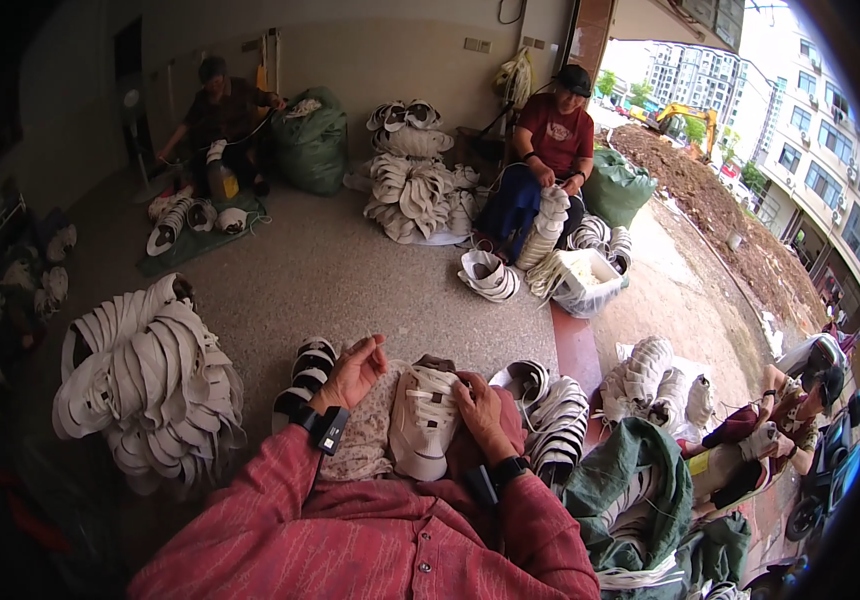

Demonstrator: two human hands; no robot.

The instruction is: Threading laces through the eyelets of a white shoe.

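A white shoe upper (424,420) with white laces lies on my lap, toe toward me. My right hand (482,408) grips its right edge near the lace rows, fingers over the top side. Raised just left of the shoe upper, my left hand (352,374) has its fingers bent and drawn together at the tips. Anything pinched there is too small to make out. A patterned cloth (362,440) covers my left leg beside the shoe upper. Both wrists wear dark bands.
Stacked shoe uppers (155,375) stand at left, with another row (312,370) by my left knee. More uppers (558,420) and a green sack (630,480) sit at right. Ahead, a person in red (558,140) handles uppers beside a white bin (590,285); others work farther off.
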